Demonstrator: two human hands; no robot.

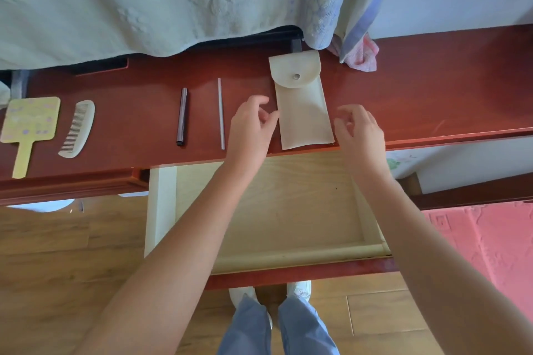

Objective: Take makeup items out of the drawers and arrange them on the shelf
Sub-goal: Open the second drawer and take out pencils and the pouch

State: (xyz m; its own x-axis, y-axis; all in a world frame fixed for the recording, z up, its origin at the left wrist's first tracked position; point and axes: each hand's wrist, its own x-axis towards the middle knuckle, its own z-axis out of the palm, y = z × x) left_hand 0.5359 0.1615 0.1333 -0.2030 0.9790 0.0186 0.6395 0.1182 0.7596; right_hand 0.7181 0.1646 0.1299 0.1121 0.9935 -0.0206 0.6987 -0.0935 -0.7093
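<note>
Setting: a home bedroom, dressing corner.

- Pale green quilted bedspread (144, 3) with raised flower pattern, hanging beyond the left hand (251, 124) and right hand (360, 130).
- Striped blue fabric (357, 23) and a pink cloth (363, 57), beyond the right hand.
- Red-brown wooden shelf (432, 89) under both hands, and a pale wooden drawer (274, 210) standing open beneath the wrists.
- Grooming articles on the shelf: cream snap pouch (302, 112) between the hands. Left of the left hand, in order: thin pale stick (221, 114), dark tube (182, 117), comb (78, 128), yellow hand mirror (28, 127).
- Wood-plank floor (57, 268) left of the left forearm.
- Pink textured mat (490, 253) right of the right forearm.
</note>
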